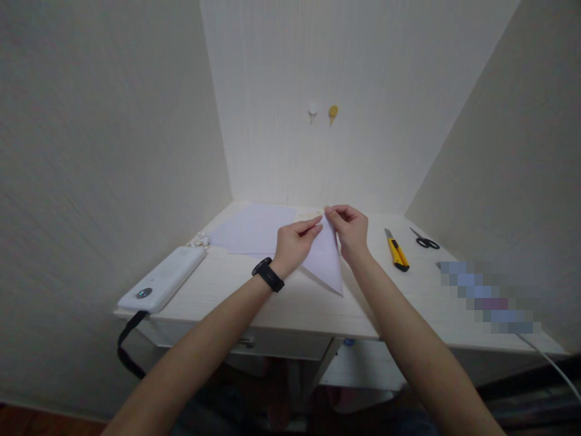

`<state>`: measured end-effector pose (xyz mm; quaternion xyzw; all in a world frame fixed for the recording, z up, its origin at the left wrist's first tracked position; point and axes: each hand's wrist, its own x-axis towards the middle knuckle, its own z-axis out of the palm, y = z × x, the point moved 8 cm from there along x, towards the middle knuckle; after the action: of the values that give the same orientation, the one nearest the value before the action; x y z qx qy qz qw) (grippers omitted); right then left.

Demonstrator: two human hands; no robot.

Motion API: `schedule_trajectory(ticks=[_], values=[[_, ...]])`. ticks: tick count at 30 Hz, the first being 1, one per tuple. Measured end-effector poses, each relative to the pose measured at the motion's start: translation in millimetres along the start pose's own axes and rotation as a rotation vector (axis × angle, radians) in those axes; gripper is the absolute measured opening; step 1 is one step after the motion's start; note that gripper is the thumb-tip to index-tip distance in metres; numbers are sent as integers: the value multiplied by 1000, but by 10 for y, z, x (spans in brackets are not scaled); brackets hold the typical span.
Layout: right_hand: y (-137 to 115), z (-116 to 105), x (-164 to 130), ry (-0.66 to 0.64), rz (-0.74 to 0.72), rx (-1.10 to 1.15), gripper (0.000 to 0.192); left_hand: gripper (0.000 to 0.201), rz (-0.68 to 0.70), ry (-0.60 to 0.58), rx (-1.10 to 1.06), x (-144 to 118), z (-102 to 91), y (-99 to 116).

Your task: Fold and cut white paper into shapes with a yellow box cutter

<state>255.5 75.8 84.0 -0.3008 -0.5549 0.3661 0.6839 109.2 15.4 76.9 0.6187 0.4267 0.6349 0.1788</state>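
White paper folded into a pointed triangle (325, 259) lies near the middle of the pale wooden worktop (290, 306). The left hand (295, 242) presses flat on it, fingers extended, a black band on its wrist. The right hand (350, 229) pinches the triangle's upper corner between curled fingers. Flat white sheets (256, 229) lie just behind. To the right rest a yellow utility knife (396, 251) and black scissors (425, 240); a white oblong device (162, 278) sits at the left edge.
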Motion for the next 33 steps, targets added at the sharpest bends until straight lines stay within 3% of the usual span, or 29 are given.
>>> schedule_trajectory(ticks=[8,15,28,33], values=[[6,-52,-2,57,-16,-60,28,24,-24,-23,16,-4,19,-36],[42,-29,18,22,17,-27,27,24,-24,-18,28,5,15,-73],[145,-6,28,-35,184,83,28,25,-45,-34,13,4,23,-87],[114,-54,45,25,115,25,24,24,-52,-52,13,8,41,-103]])
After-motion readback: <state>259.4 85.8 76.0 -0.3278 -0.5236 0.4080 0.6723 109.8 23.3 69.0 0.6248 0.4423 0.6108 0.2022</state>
